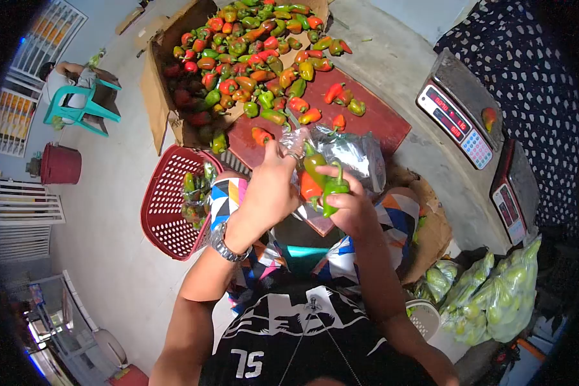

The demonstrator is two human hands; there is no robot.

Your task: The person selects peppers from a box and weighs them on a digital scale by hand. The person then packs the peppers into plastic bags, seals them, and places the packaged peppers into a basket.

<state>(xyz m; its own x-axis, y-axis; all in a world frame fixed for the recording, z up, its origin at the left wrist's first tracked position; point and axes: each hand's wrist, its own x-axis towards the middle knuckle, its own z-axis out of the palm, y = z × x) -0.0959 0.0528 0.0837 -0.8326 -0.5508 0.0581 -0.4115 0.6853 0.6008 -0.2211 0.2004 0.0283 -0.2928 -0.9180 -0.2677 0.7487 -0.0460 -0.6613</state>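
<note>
My left hand (270, 183), with a watch on the wrist, has its fingers closed at the rim of a clear plastic bag (296, 140). My right hand (354, 209) grips a bright green pepper (334, 193). Between the two hands are an orange-red pepper (310, 185) and a yellowish-green pepper (313, 162); I cannot tell whether they sit in the bag or in the fingers. More clear plastic (357, 154) lies just beyond my right hand on the dark red board (383, 119).
A cardboard box (153, 103) spills many red and green peppers (257, 58) onto the board. A red basket (157, 222) with bagged peppers stands left. Digital scales (453, 116) are at right, above filled plastic bags (495, 302). A person sits on a green chair (64, 106).
</note>
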